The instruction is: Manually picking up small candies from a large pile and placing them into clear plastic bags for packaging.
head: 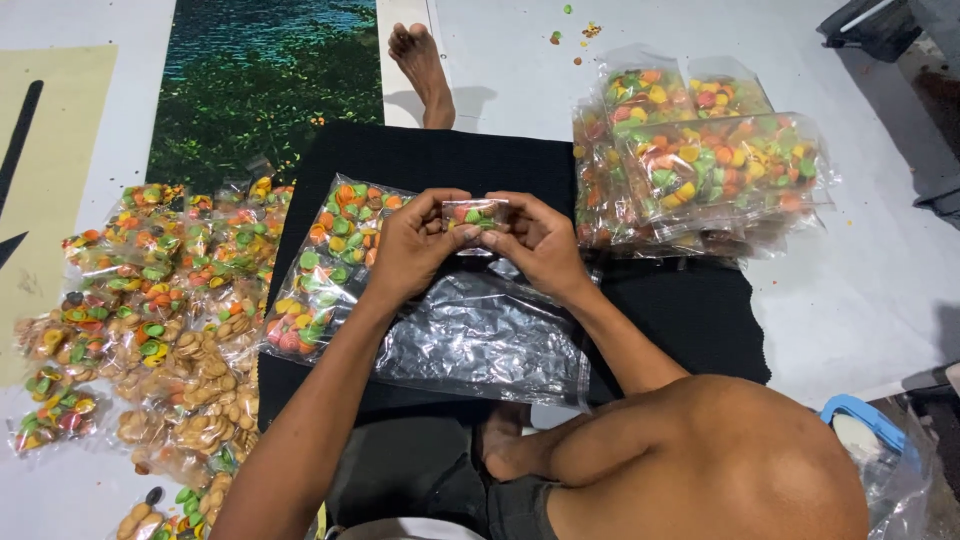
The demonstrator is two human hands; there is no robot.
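While both thumbs press on top, left hand (408,250) and right hand (540,243) pinch a small candy packet (474,214) over black cloth (420,155).

The white floor (880,290) is carrying a black cloth (430,160), a pile of small snack packets (160,300) and stacked larger bags (700,160).
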